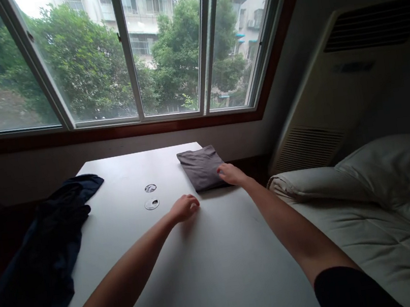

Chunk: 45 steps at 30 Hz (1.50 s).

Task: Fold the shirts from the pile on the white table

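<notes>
A grey folded cloth (201,168) lies flat near the far right corner of the white table (206,266). At the cloth's right edge is my right hand (231,174), its fingers curled over the fabric; whether they pinch it is hard to tell. My left hand (185,207) hovers just above the table, left of the cloth's near corner and apart from it, with fingers loosely bent and nothing visible in them. Dark blue clothing (45,249) lies crumpled along the table's left side.
Two round fittings (152,203) are set in the tabletop left of centre. Beyond the table are a wall and a window (173,120). To the right stand a beige padded seat (354,223) and a large appliance with vents (332,78).
</notes>
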Tool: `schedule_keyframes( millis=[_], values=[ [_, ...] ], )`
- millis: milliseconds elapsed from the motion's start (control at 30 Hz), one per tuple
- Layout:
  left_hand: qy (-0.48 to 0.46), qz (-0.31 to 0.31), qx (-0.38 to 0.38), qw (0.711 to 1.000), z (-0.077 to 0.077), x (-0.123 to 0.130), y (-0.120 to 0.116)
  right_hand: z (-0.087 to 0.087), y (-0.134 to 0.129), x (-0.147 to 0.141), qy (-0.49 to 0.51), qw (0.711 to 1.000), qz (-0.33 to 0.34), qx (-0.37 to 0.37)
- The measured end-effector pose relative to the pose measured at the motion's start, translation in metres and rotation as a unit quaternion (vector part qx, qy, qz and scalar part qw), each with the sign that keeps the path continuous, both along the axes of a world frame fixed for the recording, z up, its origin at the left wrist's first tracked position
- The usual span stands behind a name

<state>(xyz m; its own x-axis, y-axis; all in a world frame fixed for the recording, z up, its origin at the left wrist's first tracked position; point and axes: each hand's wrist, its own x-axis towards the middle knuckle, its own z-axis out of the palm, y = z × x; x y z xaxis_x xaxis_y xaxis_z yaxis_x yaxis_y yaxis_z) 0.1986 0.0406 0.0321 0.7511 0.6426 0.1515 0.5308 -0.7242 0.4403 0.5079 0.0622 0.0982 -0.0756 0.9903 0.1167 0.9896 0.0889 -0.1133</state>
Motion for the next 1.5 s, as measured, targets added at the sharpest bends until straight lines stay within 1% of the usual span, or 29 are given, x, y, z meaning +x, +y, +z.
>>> schedule_keyframes(
  millis=[67, 133, 200, 267, 333, 400, 433, 467, 533, 633, 700, 767, 833, 900, 933, 1000, 1067, 1100, 1133, 1167, 1200, 1233, 1267, 1300, 1333, 1367, 1400, 1467, 1500],
  values=[
    [0.004, -0.014, 0.045, 0.999, -0.005, -0.028, -0.002, -0.016, 0.008, -0.019, 0.014, 1.0, 0.02, 0.013],
    [0.002, 0.022, 0.099, 0.995, -0.008, -0.069, -0.002, -0.036, 0.015, -0.04, 0.032, 0.999, -0.001, 0.016],
    [-0.004, 0.095, 0.137, 0.986, -0.007, -0.119, 0.0, -0.057, 0.019, -0.062, 0.038, 0.999, -0.028, 0.001],
    [-0.011, 0.2, 0.166, 0.966, -0.004, -0.176, 0.0, -0.076, 0.021, -0.084, 0.027, 0.998, -0.048, -0.003],
    [-0.016, 0.363, 0.215, 0.906, -0.001, -0.233, -0.003, -0.09, 0.019, -0.101, 0.012, 0.997, -0.078, 0.016],
    [0.017, 0.491, 0.238, 0.838, -0.001, -0.287, -0.01, -0.096, 0.017, -0.113, 0.007, 0.993, -0.113, 0.031],
    [0.032, 0.562, 0.24, 0.79, -0.003, -0.311, -0.015, -0.098, 0.015, -0.117, 0.007, 0.991, -0.126, 0.031],
    [0.053, 0.602, 0.23, 0.763, -0.006, -0.332, -0.02, -0.098, 0.014, -0.121, 0.008, 0.99, -0.136, 0.028],
    [0.089, 0.645, 0.175, 0.738, -0.013, -0.367, -0.031, -0.099, 0.01, -0.126, 0.008, 0.989, -0.147, 0.024],
    [0.118, 0.652, 0.092, 0.744, -0.016, -0.391, -0.044, -0.1, 0.004, -0.132, 0.007, 0.988, -0.151, 0.025],
    [0.096, 0.637, 0.119, 0.756, -0.007, -0.388, -0.05, -0.103, 0.0, -0.133, 0.009, 0.989, -0.148, 0.03],
    [0.034, 0.603, 0.177, 0.777, 0.009, -0.371, -0.053, -0.104, -0.004, -0.132, 0.018, 0.989, -0.14, 0.038],
    [-0.054, 0.546, 0.17, 0.818, 0.027, -0.343, -0.053, -0.105, -0.008, -0.13, 0.031, 0.99, -0.129, 0.048],
    [-0.161, 0.478, 0.08, 0.86, 0.039, -0.304, -0.055, -0.104, -0.01, -0.129, 0.046, 0.99, -0.12, 0.066],
    [-0.174, 0.453, 0.054, 0.873, 0.042, -0.281, -0.058, -0.103, -0.011, -0.129, 0.053, 0.989, -0.114, 0.082],
    [-0.184, 0.407, 0.026, 0.894, 0.04, -0.233, -0.074, -0.1, -0.012, -0.135, 0.066, 0.986, -0.091, 0.127],
    [-0.198, 0.338, 0.003, 0.92, 0.036, -0.186, -0.102, -0.096, -0.013, -0.145, 0.081, 0.982, -0.039, 0.167],
    [-0.22, 0.259, -0.024, 0.94, 0.035, -0.165, -0.119, -0.093, -0.014, -0.151, 0.094, 0.979, -0.001, 0.18],
    [-0.221, 0.158, -0.066, 0.96, 0.037, -0.148, -0.138, -0.091, -0.016, -0.158, 0.109, 0.976, 0.042, 0.185],
    [-0.215, 0.056, -0.117, 0.968, 0.04, -0.134, -0.156, -0.089, -0.018, -0.165, 0.127, 0.971, 0.085, 0.181],
    [-0.201, -0.052, -0.169, 0.964, 0.046, -0.124, -0.174, -0.087, -0.021, -0.172, 0.146, 0.967, 0.127, 0.169],
    [-0.184, -0.15, -0.216, 0.947, 0.052, -0.118, -0.189, -0.085, -0.024, -0.179, 0.163, 0.962, 0.159, 0.151],
    [-0.17, -0.22, -0.254, 0.926, 0.059, -0.115, -0.2, -0.083, -0.028, -0.186, 0.179, 0.958, 0.179, 0.133],
    [-0.162, -0.265, -0.279, 0.909, 0.065, -0.115, -0.207, -0.082, -0.032, -0.191, 0.19, 0.957, 0.188, 0.115],
    [-0.164, -0.277, -0.285, 0.903, 0.069, -0.117, -0.209, -0.081, -0.035, -0.196, 0.196, 0.957, 0.187, 0.099],
    [-0.174, -0.256, -0.27, 0.912, 0.07, -0.12, -0.206, -0.081, -0.038, -0.2, 0.195, 0.96, 0.18, 0.085],
    [-0.186, -0.207, -0.233, 0.932, 0.068, -0.124, -0.198, -0.082, -0.04, -0.203, 0.187, 0.965, 0.168, 0.075],
    [-0.199, -0.043, -0.109, 0.973, 0.055, -0.138, -0.171, -0.084, -0.042, -0.206, 0.152, 0.976, 0.143, 0.056],
    [-0.193, 0.055, -0.04, 0.979, 0.045, -0.147, -0.154, -0.085, -0.042, -0.206, 0.131, 0.982, 0.128, 0.044]
  ],
)
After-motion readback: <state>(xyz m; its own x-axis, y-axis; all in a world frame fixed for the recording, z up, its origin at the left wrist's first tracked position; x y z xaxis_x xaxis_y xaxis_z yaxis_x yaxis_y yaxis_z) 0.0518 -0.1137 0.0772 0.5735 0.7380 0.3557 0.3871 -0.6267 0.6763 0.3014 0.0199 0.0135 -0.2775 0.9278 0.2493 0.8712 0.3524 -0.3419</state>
